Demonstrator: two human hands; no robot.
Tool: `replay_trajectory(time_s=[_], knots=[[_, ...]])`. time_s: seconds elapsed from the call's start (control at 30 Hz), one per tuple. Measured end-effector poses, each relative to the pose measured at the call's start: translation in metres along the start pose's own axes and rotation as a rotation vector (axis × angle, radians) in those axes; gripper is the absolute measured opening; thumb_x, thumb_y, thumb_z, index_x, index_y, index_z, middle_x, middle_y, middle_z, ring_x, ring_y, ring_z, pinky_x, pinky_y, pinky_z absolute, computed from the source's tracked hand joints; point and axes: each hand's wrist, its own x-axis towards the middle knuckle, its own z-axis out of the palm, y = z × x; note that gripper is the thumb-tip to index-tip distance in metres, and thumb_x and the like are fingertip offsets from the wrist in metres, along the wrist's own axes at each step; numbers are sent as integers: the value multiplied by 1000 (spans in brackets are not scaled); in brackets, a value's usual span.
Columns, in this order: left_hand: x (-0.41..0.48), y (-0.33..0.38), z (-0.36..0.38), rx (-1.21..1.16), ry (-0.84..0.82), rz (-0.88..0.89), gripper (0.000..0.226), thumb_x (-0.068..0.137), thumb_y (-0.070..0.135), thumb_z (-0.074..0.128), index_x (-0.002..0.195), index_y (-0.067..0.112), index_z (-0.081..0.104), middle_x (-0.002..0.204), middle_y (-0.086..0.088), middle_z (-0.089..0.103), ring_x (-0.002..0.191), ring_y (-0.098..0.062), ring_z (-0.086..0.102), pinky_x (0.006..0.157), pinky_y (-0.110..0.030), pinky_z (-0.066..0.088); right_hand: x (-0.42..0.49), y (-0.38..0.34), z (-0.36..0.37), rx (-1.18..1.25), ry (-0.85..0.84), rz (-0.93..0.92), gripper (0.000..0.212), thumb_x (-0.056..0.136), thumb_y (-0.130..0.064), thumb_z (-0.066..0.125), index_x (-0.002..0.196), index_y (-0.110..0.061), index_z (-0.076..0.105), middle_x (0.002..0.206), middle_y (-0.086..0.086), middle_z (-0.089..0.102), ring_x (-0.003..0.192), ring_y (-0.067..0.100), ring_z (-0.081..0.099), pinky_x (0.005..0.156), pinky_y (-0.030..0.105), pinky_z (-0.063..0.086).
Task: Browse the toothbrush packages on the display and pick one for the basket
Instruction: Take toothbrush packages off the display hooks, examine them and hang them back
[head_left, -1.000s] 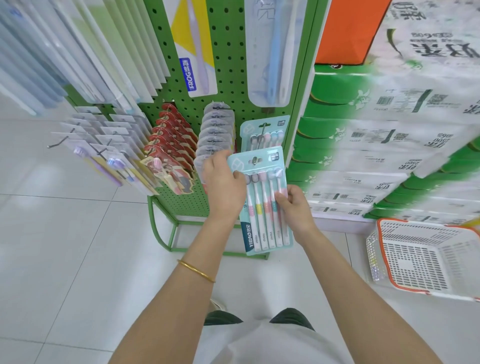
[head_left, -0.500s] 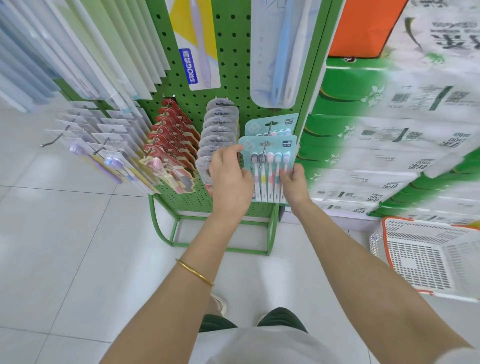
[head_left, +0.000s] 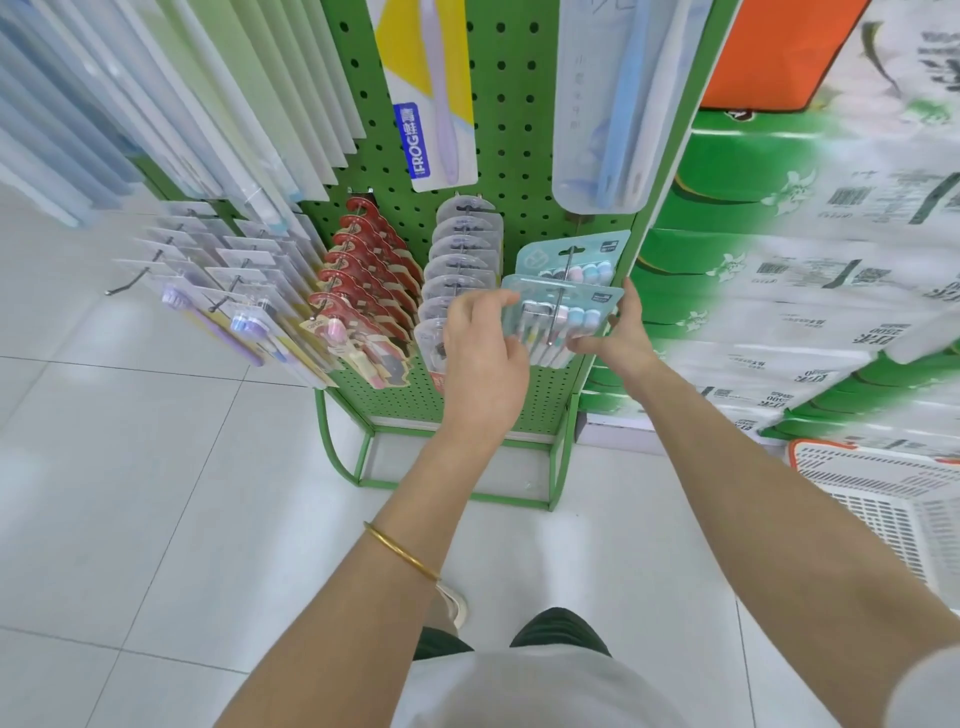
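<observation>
Right, I have both hands up at the green pegboard display (head_left: 519, 130), on the lowest row at its right-hand end. The left hand (head_left: 483, 353) has its fingers curled, thumb and fingertips pinching the left edge of a teal multi-brush toothbrush package (head_left: 584, 312). The right hand (head_left: 618, 338) grips the same package from the other side: the thumb lies across the lower front and the fingers wrap up behind the right edge to the top corner. The package is tilted, its top leaning back toward the board, just in front of a second identical teal package (head_left: 571, 260) that hangs there. A metal hook (head_left: 558, 306) shows across the face of the held package; I cannot tell whether the card is threaded on it. A gold bangle (head_left: 402, 551) sits on my left forearm.

To the left on the same row hang clear blister packs (head_left: 462, 249), then red-carded packs (head_left: 374, 280). Above them is a yellow and blue FROG toothbrush pack (head_left: 426, 104). The white basket with an orange rim (head_left: 878, 499) stands on the tiled floor at lower right, well apart from the package, beside stacked green and white tissue packs (head_left: 805, 270).
</observation>
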Motion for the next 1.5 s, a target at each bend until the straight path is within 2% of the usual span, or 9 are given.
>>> replay_trajectory(time_s=[0.23, 0.33, 0.47, 0.63, 0.8, 0.97, 1.17, 1.33, 1.5], knots=[[2, -10, -3, -10, 37, 39, 43, 83, -8, 45, 122, 7, 55, 125, -8, 44, 119, -20, 41, 100, -42, 41, -1, -9, -7, 26, -47, -55, 109, 70, 13, 72, 151, -20, 8, 131, 9, 48, 118, 18, 50, 99, 39, 44], [0, -10, -2, -31, 44, 27, 43, 83, -8, 45, 122, 8, 55, 125, -5, 44, 119, -17, 40, 99, -40, 41, -10, -11, -5, 4, -3, -70, 83, 76, 9, 69, 144, -15, 28, 108, 5, 51, 95, 12, 53, 86, 29, 47], [-5, -6, -3, -63, 53, -3, 44, 83, -9, 44, 121, 11, 55, 122, -2, 43, 116, -13, 39, 99, -36, 41, -18, -8, -2, -31, -16, -57, 43, 79, -2, 71, 116, -15, 52, 108, 1, 59, 103, 23, 57, 98, 43, 46], [-8, -14, -5, -132, 36, -7, 45, 79, 9, 39, 120, 20, 53, 115, 10, 37, 100, -38, 57, 86, -53, 50, -28, -1, -3, -1, -2, -93, 50, 81, -3, 70, 126, -10, 50, 117, 3, 59, 108, 22, 55, 97, 41, 46], [-16, -14, -5, -116, 68, -42, 45, 84, -5, 42, 123, 13, 52, 111, 6, 37, 113, -19, 45, 97, -43, 44, -46, 9, -4, -1, 1, -118, 38, 84, -6, 68, 117, -16, 52, 110, 2, 62, 102, 22, 59, 90, 39, 50], [-24, -16, -3, -128, 88, -67, 45, 84, -7, 43, 124, 12, 50, 113, 3, 37, 111, -19, 48, 96, -40, 44, -71, 14, -3, 20, -10, -139, 32, 88, -6, 63, 116, -13, 50, 100, -6, 61, 88, 9, 59, 72, 20, 48], [-38, -16, -1, -176, 128, -113, 43, 86, -7, 42, 124, 9, 50, 124, -6, 43, 99, -12, 49, 95, -36, 46, -98, 20, 2, 25, -5, -160, 24, 92, -14, 60, 113, -19, 51, 100, -4, 62, 94, 20, 62, 80, 35, 52], [-45, -19, 4, -181, 177, -115, 40, 83, -8, 43, 118, 7, 54, 118, -10, 48, 90, -14, 52, 91, -42, 48, -120, 18, 6, 70, -2, -190, 19, 93, -15, 58, 109, -21, 49, 97, -6, 60, 87, 10, 61, 76, 27, 50], [-53, -22, 10, -178, 206, -134, 39, 82, -6, 46, 118, 8, 52, 116, -9, 45, 89, -16, 51, 92, -41, 46, -129, 18, 6, 115, -8, -182, 16, 93, -18, 60, 102, -27, 51, 99, -4, 62, 92, 17, 62, 83, 34, 51]])
